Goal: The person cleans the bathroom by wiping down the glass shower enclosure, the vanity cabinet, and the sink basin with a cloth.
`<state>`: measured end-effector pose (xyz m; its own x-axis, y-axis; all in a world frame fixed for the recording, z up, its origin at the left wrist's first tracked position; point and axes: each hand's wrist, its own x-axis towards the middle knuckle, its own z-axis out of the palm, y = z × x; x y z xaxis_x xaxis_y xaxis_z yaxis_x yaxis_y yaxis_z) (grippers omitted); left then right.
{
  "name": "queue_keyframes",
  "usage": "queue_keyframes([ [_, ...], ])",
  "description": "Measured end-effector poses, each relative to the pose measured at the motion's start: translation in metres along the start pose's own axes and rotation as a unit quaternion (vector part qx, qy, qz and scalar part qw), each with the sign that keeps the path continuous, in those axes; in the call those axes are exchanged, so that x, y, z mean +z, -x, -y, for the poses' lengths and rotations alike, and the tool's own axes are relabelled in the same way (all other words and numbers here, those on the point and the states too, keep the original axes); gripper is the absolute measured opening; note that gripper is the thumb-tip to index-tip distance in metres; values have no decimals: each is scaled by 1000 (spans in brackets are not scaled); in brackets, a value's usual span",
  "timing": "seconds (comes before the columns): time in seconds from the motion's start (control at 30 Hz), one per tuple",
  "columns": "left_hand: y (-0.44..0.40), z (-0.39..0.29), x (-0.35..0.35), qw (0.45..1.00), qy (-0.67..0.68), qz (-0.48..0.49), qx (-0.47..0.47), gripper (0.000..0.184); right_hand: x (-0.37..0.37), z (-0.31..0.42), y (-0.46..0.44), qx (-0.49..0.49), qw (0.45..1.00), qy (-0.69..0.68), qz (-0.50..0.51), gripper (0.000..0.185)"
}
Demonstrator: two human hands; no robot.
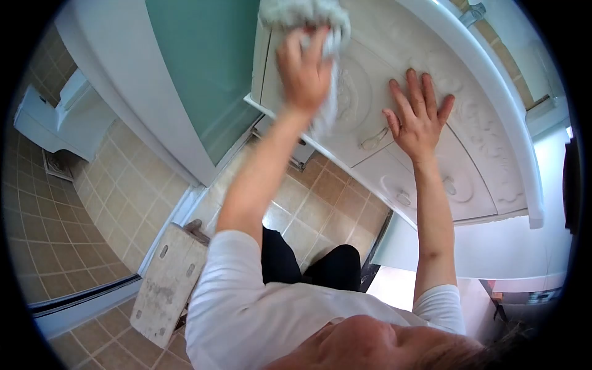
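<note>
My left hand [303, 77] is closed on a whitish rag [302, 13], pressed to the front of a white vanity cabinet [364, 74] near its left end. The rag bunches above my fingers, and a blurred part hangs below them. My right hand [421, 120] lies flat on the cabinet front with its fingers spread, holding nothing. Just left of its thumb is a small door handle [373, 139]. Raised carved patterns run across the cabinet front.
A worn wooden stool [166, 280] stands on the tiled floor [308, 196] at lower left. A white toilet [77, 120] is at far left. A green frosted panel [203, 68] adjoins the cabinet. The white countertop edge [493, 80] curves along the right.
</note>
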<state>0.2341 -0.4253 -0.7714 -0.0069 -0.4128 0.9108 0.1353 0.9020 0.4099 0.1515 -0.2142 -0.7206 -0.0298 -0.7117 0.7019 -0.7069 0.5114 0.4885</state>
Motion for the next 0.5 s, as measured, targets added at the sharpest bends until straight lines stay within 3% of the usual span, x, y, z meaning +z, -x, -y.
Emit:
queue_keyframes([
  [0.07, -47, 29, 3, 991, -104, 2, 88, 52, -3, 1, -2, -3, 1000, 10, 5, 40],
  [0.17, -36, 86, 6, 984, -85, 86, 129, 44, 2, -1, 1, 4, 1000, 6, 8, 42],
  [0.2, -29, 82, 8, 984, -83, -42, 151, 22, 1, 0, 0, 4, 1000, 16, 13, 41],
  [0.23, -20, 88, 12, 985, -82, -39, 147, 22, 2, 0, -1, 4, 1000, 16, 19, 41],
  [0.3, 21, 108, 20, 991, -60, -66, 96, 49, 2, -1, 0, 0, 1000, 14, 6, 40],
  [0.37, 67, 122, 20, 994, -70, -51, 62, 42, 2, -1, -1, -3, 1000, 14, 5, 40],
  [0.5, 165, 118, 19, 971, -123, -35, -203, 48, 0, 1, -1, 4, 1000, 11, 10, 38],
])
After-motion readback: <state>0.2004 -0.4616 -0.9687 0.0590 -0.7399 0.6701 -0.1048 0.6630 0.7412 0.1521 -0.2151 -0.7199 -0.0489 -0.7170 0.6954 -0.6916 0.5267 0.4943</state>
